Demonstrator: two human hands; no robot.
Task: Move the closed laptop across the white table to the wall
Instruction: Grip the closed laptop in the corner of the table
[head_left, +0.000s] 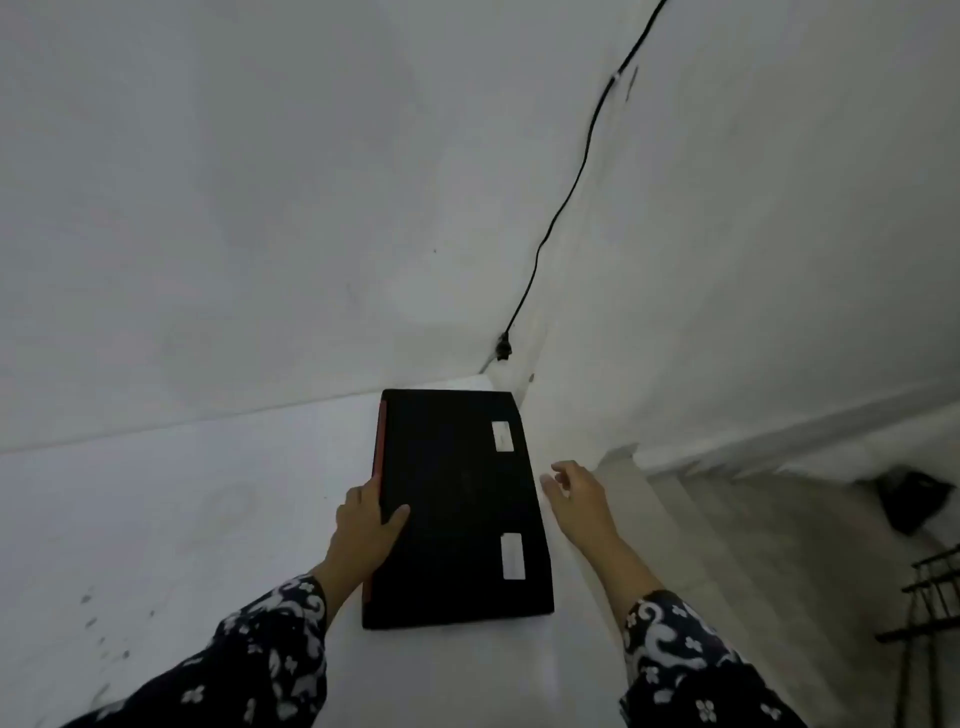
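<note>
The closed black laptop (460, 506) lies flat on the white table (182, 519), its far end touching the back wall (260, 208) near the room's corner. It has a red strip along its left edge and two white labels on top. My left hand (366, 525) grips its left edge, thumb on the lid and fingers along the side. My right hand (576, 496) hovers just off the laptop's right edge with fingers apart, holding nothing.
A black cable with a plug (503, 349) runs down the corner between the two walls. Right of the table edge lies the floor (779, 545), with a dark object (914, 501) and a black wire rack (935, 597).
</note>
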